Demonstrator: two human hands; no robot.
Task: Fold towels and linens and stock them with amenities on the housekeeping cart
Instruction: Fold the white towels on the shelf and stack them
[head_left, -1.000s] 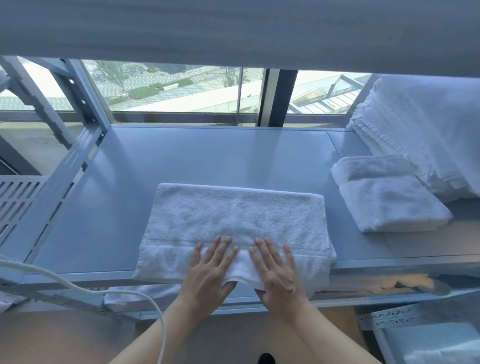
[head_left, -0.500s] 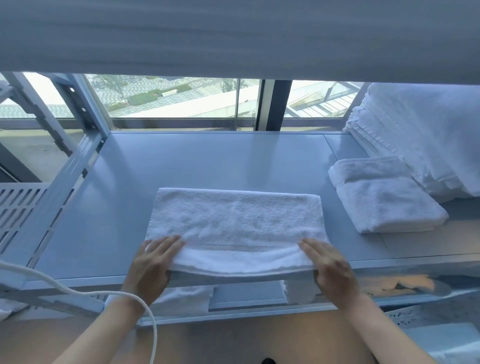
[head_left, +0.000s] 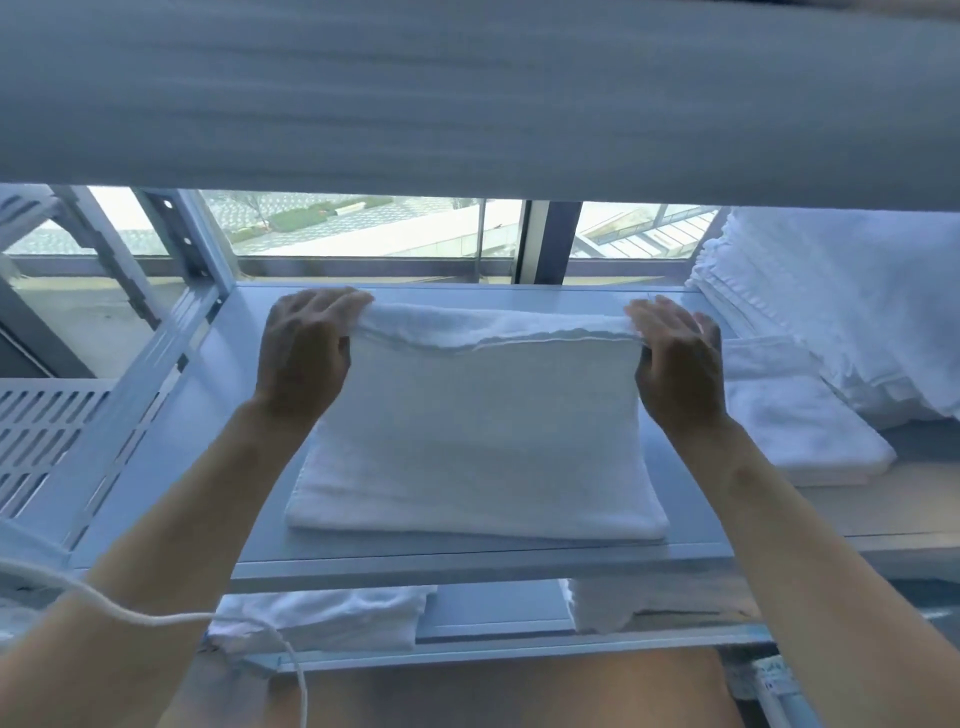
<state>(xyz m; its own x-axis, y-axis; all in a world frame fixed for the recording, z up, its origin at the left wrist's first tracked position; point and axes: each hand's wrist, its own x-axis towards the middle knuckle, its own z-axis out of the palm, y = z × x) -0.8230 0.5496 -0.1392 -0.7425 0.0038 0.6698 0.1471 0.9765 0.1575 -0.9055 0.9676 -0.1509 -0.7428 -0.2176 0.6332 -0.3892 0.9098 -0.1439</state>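
The grey metal shelf (head_left: 249, 415) of the housekeeping cart carries three lots of white linen. In its middle lies the towel (head_left: 475, 457) being folded. To the right of that towel sits one folded towel (head_left: 789, 426), and behind that one, against the right end of the shelf, stands a tall stack of folded linens (head_left: 852, 312).

The left hand (head_left: 304, 353) grips the towel's far left corner, its fingers (head_left: 332, 304) curled over the raised edge. The right hand (head_left: 678, 358) holds the far right corner, fingers pressed together and bent over the cloth, thumb beneath. Between the two hands the far edge is lifted off the shelf, while the towel's near edge lies flat by the shelf's front lip.

On the lower shelf (head_left: 488, 613), below the towel, lie two more white cloths: a folded one (head_left: 332, 618) to the left and a hanging piece (head_left: 597, 608) to the right. A white cable (head_left: 156, 618) crosses the left forearm.

Above the towel runs the underside of an upper shelf (head_left: 467, 93). Beyond the towel a window (head_left: 363, 228) shows rooftops outside.
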